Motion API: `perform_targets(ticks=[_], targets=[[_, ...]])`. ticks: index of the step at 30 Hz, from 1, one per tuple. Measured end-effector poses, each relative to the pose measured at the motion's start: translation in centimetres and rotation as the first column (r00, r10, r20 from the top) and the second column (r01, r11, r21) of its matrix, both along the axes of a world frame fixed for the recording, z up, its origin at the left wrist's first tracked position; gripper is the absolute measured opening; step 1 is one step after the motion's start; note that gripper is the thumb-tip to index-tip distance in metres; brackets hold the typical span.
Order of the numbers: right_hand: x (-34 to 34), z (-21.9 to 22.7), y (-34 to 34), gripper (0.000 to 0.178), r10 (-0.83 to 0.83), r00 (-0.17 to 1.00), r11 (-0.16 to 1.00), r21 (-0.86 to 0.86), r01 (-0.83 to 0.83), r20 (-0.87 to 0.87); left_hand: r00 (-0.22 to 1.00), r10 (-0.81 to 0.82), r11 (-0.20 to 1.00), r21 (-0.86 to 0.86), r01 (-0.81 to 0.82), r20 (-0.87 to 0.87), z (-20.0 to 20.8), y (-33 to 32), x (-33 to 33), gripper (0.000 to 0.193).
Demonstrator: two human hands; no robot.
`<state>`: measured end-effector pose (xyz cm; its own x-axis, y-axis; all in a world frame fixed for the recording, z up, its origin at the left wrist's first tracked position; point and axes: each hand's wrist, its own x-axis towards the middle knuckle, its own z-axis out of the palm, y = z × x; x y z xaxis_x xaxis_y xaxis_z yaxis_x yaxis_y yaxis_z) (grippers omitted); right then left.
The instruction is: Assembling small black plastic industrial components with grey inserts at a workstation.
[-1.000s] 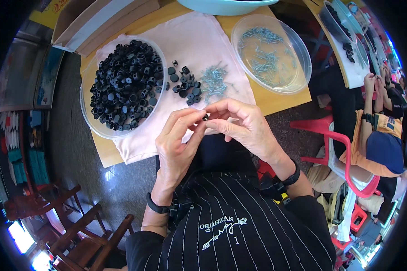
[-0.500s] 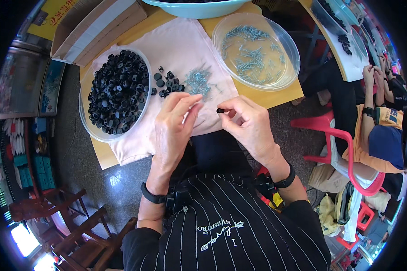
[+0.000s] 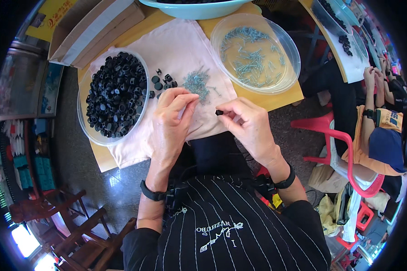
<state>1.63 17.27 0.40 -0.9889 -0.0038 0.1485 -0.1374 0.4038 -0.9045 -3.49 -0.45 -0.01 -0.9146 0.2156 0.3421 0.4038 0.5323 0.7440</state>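
Between the thumb and index finger of my right hand [image 3: 251, 124] is a small black plastic part [image 3: 219, 112]. My left hand [image 3: 172, 119] is in a pinch at the near edge of a heap of small silvery screws [image 3: 196, 85]; anything between its fingertips is too small to make out. Both hands hover over the front of a pale pink cloth [image 3: 167, 43]. Just beyond my left hand lie several loose black plastic pieces [image 3: 167, 81], some round and flat, some hollow. To the left, a clear round tub [image 3: 82, 115] is heaped with similar black pieces [image 3: 115, 90].
A clear round tub [image 3: 294, 74] of scattered screws stands at the right of the yellowish table [image 3: 276, 101]. A cardboard box [image 3: 92, 34] and a light blue basin [image 3: 196, 10] are at the back. Rightward are a red plastic chair [image 3: 332, 131] and another person's hands [image 3: 373, 77].
My left thumb and index fingertip have drawn closer together, and that hand has shifted slightly left. My right hand still pinches the black part in nearly the same spot.
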Motion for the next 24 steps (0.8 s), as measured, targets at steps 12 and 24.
perform_targets(ticks=[12,24], targets=[[-0.29,0.11,0.91,0.025,0.259,0.888,0.605,-0.781,0.158,0.381,0.966,-0.101,0.9,0.436,-0.014,0.239,-0.2,-0.23,0.8,0.014],[-0.41,-0.18,0.4,0.026,0.217,0.908,0.619,-0.77,0.155,0.357,0.949,-0.097,0.936,0.351,-0.015,0.301,0.23,-0.08,0.76,0.008]])
